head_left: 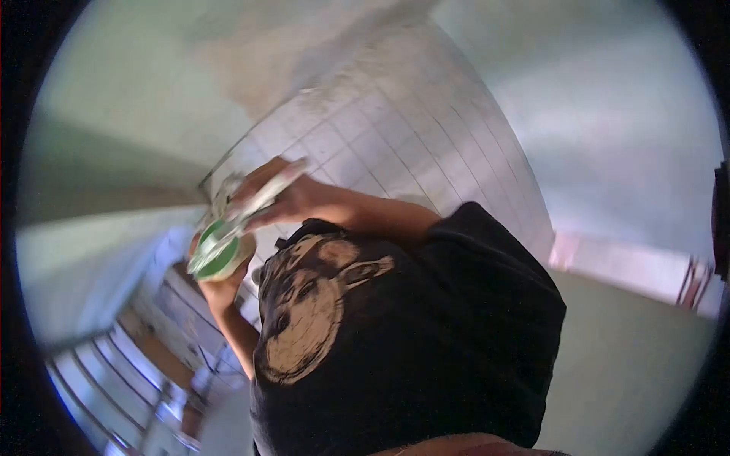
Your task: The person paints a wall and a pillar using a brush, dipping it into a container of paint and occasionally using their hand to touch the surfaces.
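Observation:
Beneath a round tub [221, 262] with a green inside and a pale outer wall, my left hand [223, 289] is closed, supporting it at the left of the view. My right hand [266, 194] grips a long, whitish-smeared tool [262, 199] with its handle end pointing up and right. The tool's broader far end lies across the tub's opening; blur hides whether it is a brush or a scraper. A crumpled whitish patch [226, 190] shows just behind my right fingers.
A pale tiled surface [380, 129] spreads beyond my hands, with a stained, rough patch [266, 61] above it. Plain pale walls [601, 114] stand at the right. A barred window or grille [106, 387] and blurred household items fill the lower left. My dark shirt [426, 334] covers the centre.

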`<state>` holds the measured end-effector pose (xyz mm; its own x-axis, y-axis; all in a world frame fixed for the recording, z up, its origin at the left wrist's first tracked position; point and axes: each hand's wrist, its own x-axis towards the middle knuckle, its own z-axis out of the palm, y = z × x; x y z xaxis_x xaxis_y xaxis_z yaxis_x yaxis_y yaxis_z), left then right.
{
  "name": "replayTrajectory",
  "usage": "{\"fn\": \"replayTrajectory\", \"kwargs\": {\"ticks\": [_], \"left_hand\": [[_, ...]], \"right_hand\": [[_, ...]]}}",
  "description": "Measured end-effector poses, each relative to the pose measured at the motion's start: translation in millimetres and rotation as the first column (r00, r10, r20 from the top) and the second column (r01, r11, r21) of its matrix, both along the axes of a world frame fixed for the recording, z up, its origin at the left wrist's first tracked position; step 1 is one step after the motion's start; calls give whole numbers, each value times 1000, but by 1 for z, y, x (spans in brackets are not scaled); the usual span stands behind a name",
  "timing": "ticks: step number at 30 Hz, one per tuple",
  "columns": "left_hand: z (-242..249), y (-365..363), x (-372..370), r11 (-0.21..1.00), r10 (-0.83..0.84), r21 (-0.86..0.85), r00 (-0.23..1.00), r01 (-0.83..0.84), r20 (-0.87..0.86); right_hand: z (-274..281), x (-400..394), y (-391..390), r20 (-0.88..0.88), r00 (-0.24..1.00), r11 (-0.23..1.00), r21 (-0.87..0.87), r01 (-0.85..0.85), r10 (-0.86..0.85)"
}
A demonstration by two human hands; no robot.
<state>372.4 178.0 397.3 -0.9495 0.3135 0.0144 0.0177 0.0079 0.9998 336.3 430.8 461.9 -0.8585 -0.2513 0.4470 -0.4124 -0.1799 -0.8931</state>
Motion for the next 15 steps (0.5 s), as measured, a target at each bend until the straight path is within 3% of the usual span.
{"fn": "replayTrajectory", "kwargs": {"ticks": [3,7,9,13,15], "left_hand": [[-7,-51,-1,999,-43,-13,999,43,-18],[2,-55,-12,980,-187,-75,981,183,-52],[0,-49,-17,969,-219,105,974,224,-55],[-23,-47,-32,962,-272,15,960,274,-73],[-18,-35,-30,953,-268,128,961,274,-64]], "right_hand": [[-9,18,-45,170,985,995,-91,48,-32],[-4,36,-52,212,970,977,-149,154,-121],[3,45,-49,298,940,960,-170,223,-165],[-3,52,-44,268,935,931,-216,293,-232],[4,58,-39,385,888,920,-191,342,-250]]}}
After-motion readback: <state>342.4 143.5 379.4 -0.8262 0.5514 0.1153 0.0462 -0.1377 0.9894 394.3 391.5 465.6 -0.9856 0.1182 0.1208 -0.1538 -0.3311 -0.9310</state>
